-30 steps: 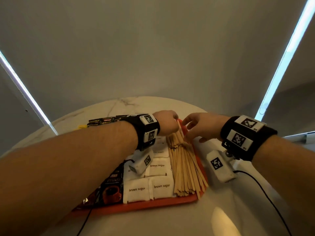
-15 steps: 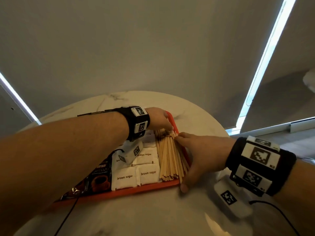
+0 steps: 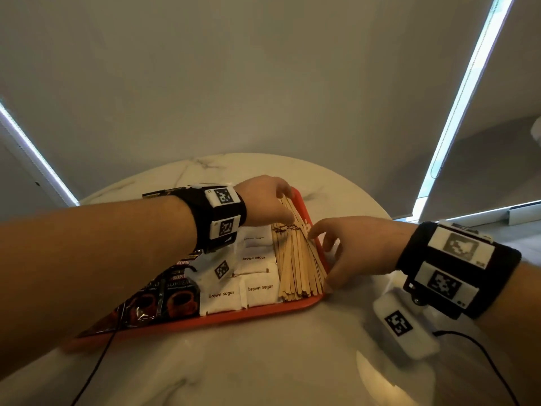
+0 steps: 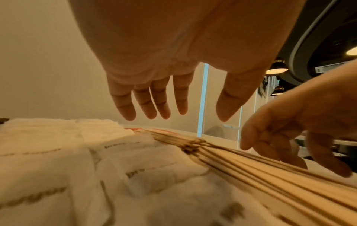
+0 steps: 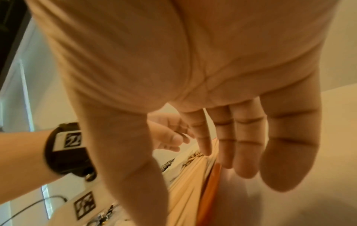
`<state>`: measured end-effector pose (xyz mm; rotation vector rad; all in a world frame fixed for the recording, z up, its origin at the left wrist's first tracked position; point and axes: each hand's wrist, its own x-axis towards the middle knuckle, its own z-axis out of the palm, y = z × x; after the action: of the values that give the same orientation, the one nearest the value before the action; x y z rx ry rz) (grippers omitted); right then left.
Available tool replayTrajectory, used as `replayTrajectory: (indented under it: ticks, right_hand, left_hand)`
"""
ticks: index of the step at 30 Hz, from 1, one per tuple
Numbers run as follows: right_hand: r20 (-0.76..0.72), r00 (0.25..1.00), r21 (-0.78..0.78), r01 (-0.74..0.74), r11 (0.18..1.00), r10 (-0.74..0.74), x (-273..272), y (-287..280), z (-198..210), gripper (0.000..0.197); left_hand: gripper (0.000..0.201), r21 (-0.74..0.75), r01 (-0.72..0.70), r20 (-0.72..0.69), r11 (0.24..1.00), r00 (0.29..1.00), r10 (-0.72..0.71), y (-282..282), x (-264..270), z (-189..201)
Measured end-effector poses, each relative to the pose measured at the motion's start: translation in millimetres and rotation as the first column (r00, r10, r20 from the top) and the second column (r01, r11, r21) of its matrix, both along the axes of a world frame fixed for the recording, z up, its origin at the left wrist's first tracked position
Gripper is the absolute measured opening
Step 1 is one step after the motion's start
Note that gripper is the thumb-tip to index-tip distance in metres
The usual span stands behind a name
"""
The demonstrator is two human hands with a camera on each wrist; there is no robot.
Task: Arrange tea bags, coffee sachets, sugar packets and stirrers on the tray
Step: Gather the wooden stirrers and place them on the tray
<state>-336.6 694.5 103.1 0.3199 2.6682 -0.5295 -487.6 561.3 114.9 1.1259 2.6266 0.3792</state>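
An orange tray (image 3: 234, 315) lies on a round marble table (image 3: 263, 361). On it, from the left: dark coffee sachets (image 3: 164, 300), white brown-sugar packets (image 3: 257, 291), and a bundle of wooden stirrers (image 3: 298, 259) along the right rim. My left hand (image 3: 266, 200) hovers over the far end of the stirrers with straight, spread fingers (image 4: 164, 104). My right hand (image 3: 348, 253) lies against the tray's right rim, its fingers (image 5: 243, 145) extended and loosely touching the side of the stirrers (image 5: 185, 180). Neither hand holds anything.
Black cables (image 3: 96, 364) trail from both wrist bands across the table. A white tagged box (image 3: 404, 326) hangs under the right wrist. Bare marble lies in front of the tray and to its right. A grey wall rises behind the table.
The right hand slid down from the stirrers' far end along the tray's right rim and has now lifted slightly off the bundle. The left hand's fingers have spread open over the far end.
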Motion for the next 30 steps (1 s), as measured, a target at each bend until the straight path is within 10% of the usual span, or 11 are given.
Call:
replayTrajectory:
  ticks: [13,30]
  right_hand:
    - [-0.067,0.974,-0.102,0.21,0.972,-0.218,-2,-13,-6,0.053]
    - [-0.187,0.918,-0.195,0.315,0.929,-0.351,-24,-3,-14,0.024]
  left_hand:
    - [0.043,-0.204,0.116,0.032,0.972,0.993,-0.112,-42,65,-3]
    - [0.041,-0.076,0.037,0.071,0.996,0.997,-0.031,-54,70,-2]
